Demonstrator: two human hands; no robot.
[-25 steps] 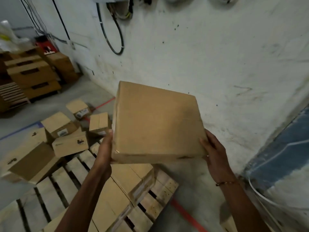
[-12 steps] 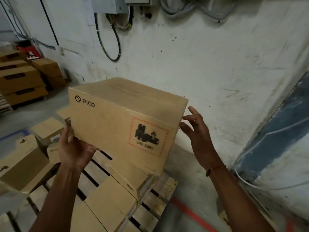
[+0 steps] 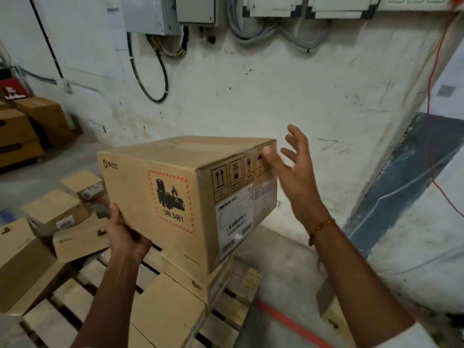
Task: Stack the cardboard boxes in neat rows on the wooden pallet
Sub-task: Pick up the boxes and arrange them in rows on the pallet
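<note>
— What have I got in the middle of the frame?

— A cardboard box (image 3: 175, 197), held up in the air above the wooden pallet (image 3: 75, 297). It carries a PICO mark, a red-dashed label reading UN 3481, handling symbols and white barcode stickers on its right face.

— How is my left hand (image 3: 126, 237) set?

— Its grip is clamped on the box at the lower left corner, thumb up the front face and fingers curled underneath.

— And the right hand (image 3: 292, 172)?

— Its grip is apart: fingers spread and straight, beside the box's upper right edge. I cannot tell whether the fingertips touch the cardboard. There is a thin bracelet (image 3: 322, 227) on that wrist.

— What sits under the held box?

— Two boxes on the pallet (image 3: 175, 305) at lower centre, lying side by side near the pallet's right end. The raised box hangs just over the farther one; contact is hidden.

— And to the left?

— Loose boxes (image 3: 55, 214) piled unevenly at the left edge of the frame, some tilted. Bigger stacked cartons (image 3: 22, 131) stand at the far left against the white wall (image 3: 276, 96). Grey electrical cabinets (image 3: 150, 13) and cables run along the top of the frame, and a red floor line (image 3: 288, 322) crosses the lower right.
</note>
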